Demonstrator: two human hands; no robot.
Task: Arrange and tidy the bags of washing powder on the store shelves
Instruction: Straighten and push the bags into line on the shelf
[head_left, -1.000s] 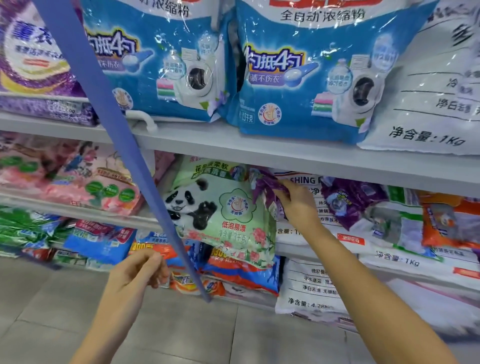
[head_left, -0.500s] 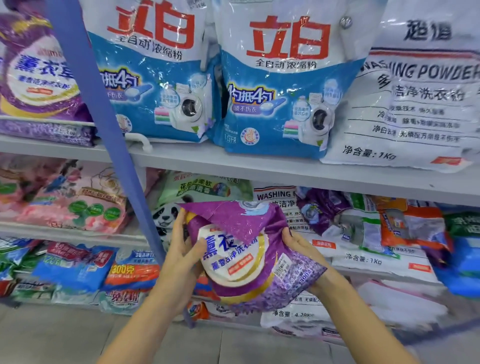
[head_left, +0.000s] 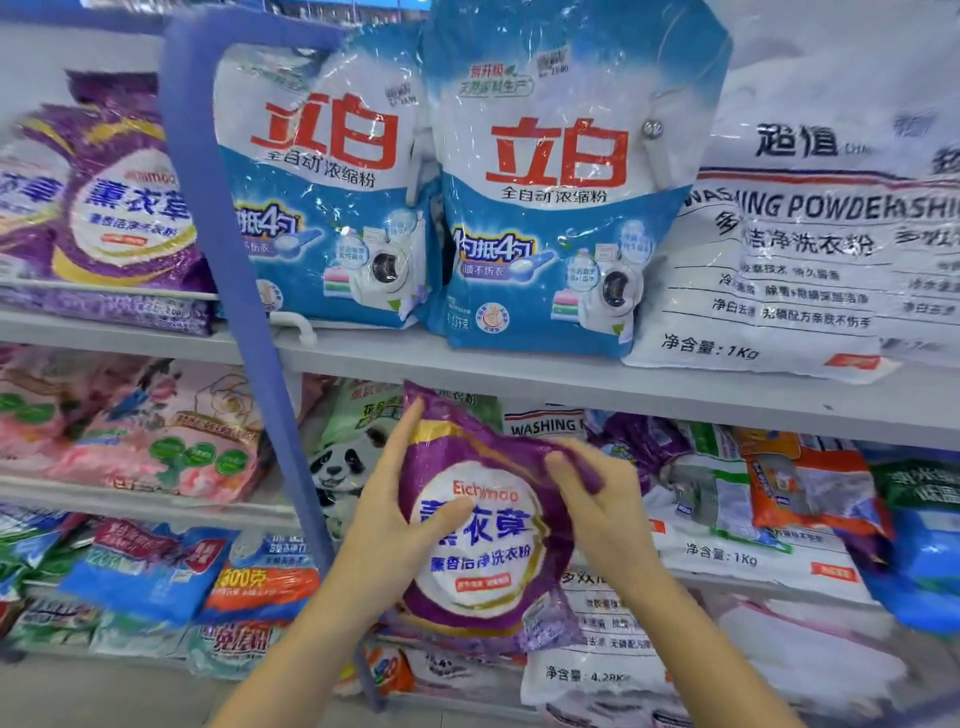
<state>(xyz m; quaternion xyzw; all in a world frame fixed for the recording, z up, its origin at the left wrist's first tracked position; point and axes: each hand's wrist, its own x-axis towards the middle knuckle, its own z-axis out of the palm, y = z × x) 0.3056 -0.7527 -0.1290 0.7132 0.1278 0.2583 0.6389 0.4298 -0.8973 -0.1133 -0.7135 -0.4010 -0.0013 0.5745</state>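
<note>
both hands are on a purple bag (head_left: 483, 525) held up in front of the middle shelves; left hand (head_left: 387, 525) cups its left edge, fingers stretched up the side and thumb pressed across the front label; right hand (head_left: 602, 512) pinches the top right corner, fingers curled over the crumpled plastic; two big blue bags (head_left: 550, 208) stand on the shelf (head_left: 675, 387) right above, with a blue post (head_left: 244, 291) just left of them

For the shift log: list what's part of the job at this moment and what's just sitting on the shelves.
In the job: purple lavender powder bag, held by the left hand and right hand; matching lavender bags on the upper shelf, likely its home.
Just there: two blue-and-white bags, white washing powder bag, panda bag, pink bags, blue shelf post.
</note>
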